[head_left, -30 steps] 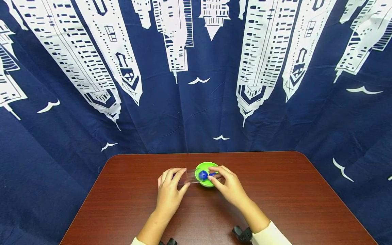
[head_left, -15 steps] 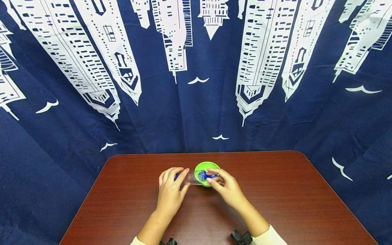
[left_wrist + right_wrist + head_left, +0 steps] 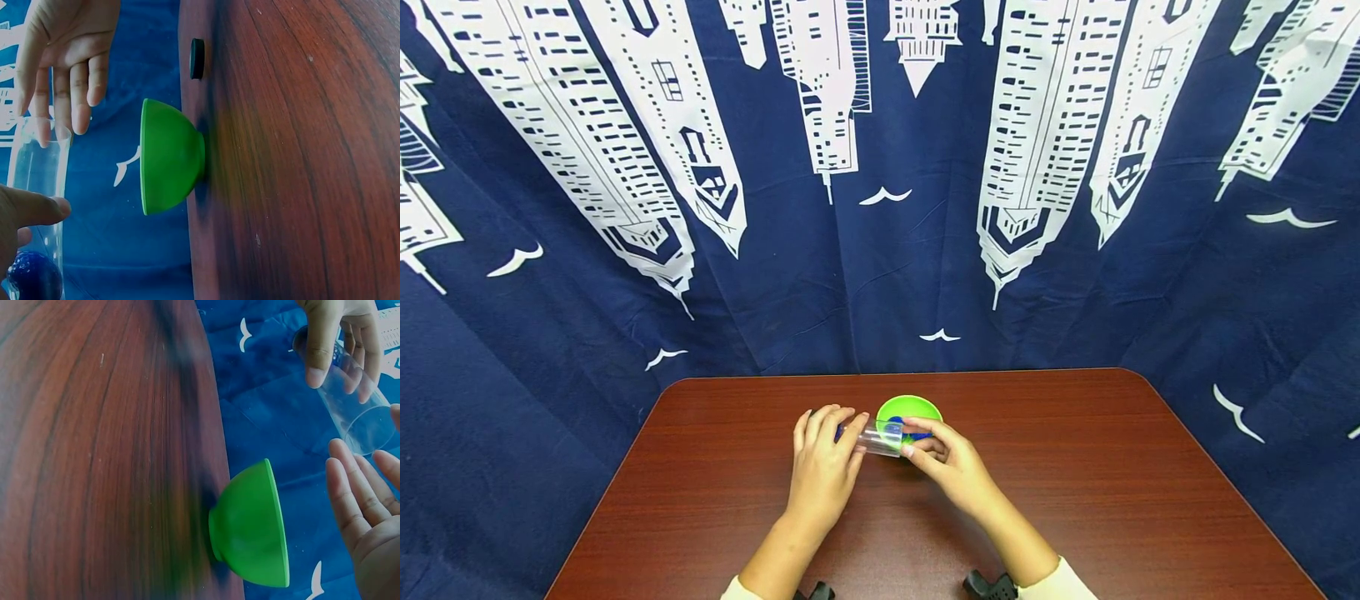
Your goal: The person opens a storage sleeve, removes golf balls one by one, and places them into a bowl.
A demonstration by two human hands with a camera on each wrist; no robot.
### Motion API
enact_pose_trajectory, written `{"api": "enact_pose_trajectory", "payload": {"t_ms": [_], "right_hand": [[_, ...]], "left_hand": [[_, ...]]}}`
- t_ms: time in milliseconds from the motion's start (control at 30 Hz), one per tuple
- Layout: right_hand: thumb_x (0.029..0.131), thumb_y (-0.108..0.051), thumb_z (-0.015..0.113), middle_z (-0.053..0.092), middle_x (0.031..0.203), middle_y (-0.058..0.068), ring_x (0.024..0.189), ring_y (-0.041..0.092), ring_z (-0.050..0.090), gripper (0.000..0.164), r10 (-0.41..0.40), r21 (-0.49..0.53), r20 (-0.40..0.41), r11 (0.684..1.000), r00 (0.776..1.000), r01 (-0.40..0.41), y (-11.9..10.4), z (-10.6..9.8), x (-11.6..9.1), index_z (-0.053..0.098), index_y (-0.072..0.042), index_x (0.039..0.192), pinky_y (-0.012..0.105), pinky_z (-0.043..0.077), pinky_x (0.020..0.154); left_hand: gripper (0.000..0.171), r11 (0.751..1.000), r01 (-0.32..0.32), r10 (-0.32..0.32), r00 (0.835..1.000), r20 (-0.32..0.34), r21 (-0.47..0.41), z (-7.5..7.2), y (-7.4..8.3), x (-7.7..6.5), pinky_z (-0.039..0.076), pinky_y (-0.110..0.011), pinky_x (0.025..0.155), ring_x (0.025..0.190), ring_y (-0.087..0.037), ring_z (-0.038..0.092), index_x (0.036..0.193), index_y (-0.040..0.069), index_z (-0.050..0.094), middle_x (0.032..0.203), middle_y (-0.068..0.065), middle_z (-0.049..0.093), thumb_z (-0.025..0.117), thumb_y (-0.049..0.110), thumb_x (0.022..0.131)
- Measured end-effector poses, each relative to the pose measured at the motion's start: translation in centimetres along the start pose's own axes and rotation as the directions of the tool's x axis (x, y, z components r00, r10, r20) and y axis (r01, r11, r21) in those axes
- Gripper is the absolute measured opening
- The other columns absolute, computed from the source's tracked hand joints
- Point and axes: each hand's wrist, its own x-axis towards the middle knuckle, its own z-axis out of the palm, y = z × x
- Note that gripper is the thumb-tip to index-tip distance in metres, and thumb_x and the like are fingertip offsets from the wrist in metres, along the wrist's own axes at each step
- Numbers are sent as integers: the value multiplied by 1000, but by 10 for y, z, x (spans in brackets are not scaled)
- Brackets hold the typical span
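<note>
My left hand (image 3: 822,467) grips a clear plastic tube (image 3: 880,437), held on its side above the table with its mouth to the right. A shiny blue ball (image 3: 34,275) sits at the tube's left end, partly covered by my fingers. My right hand (image 3: 957,467) is at the mouth, its fingers fairly straight and the tips close to the rim; whether they touch it is unclear. Beneath both hands stands a green bowl (image 3: 250,528). In the head view, blue objects (image 3: 919,436) show in the bowl, partly hidden by the tube and right fingers.
A small black round lid (image 3: 197,59) lies on the brown wooden table (image 3: 700,517) near the bowl. Behind the table hangs a blue cloth (image 3: 880,275) with white buildings and birds. Black straps (image 3: 992,586) show near the sleeves.
The blue ball seen at the tube's mouth a second ago is no longer there. My right fingers have moved slightly left to the rim. The tube's mouth has dipped slightly.
</note>
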Motion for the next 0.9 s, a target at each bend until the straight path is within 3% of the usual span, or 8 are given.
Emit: {"api": "enact_pose_trajectory", "payload": {"t_ms": [200, 467, 900], "right_hand": [[95, -10, 70, 60, 133, 27, 102, 6, 69, 45, 28, 22, 8, 999, 1000, -28, -1, 1, -1, 57, 4, 136, 21, 58, 86], [95, -10, 70, 58, 134, 30, 102, 6, 69, 46, 50, 43, 7, 998, 999, -50, -2, 2, -2, 57, 5, 135, 20, 58, 86], [94, -12, 71, 62, 129, 20, 102, 8, 69, 40, 68, 22, -16, 997, 998, -68, 2, 1, -1, 62, -6, 132, 21, 58, 86]], "left_hand": [[57, 1000, -12, 12, 1000, -1, 13, 0, -1, 1, 36, -57, 112, 127, -29, 54, 122, 19, 71, 124, -4, 64, 92, 12, 70], [57, 1000, -4, 4, 1000, 0, 3, 1, 0, 0, 36, -57, 112, 127, -28, 54, 122, 19, 71, 124, -3, 64, 92, 12, 70], [58, 1000, 5, -5, 1000, -5, 3, 2, 1, 0, 36, -58, 111, 125, -29, 54, 122, 19, 71, 124, -3, 64, 92, 12, 69]]}}
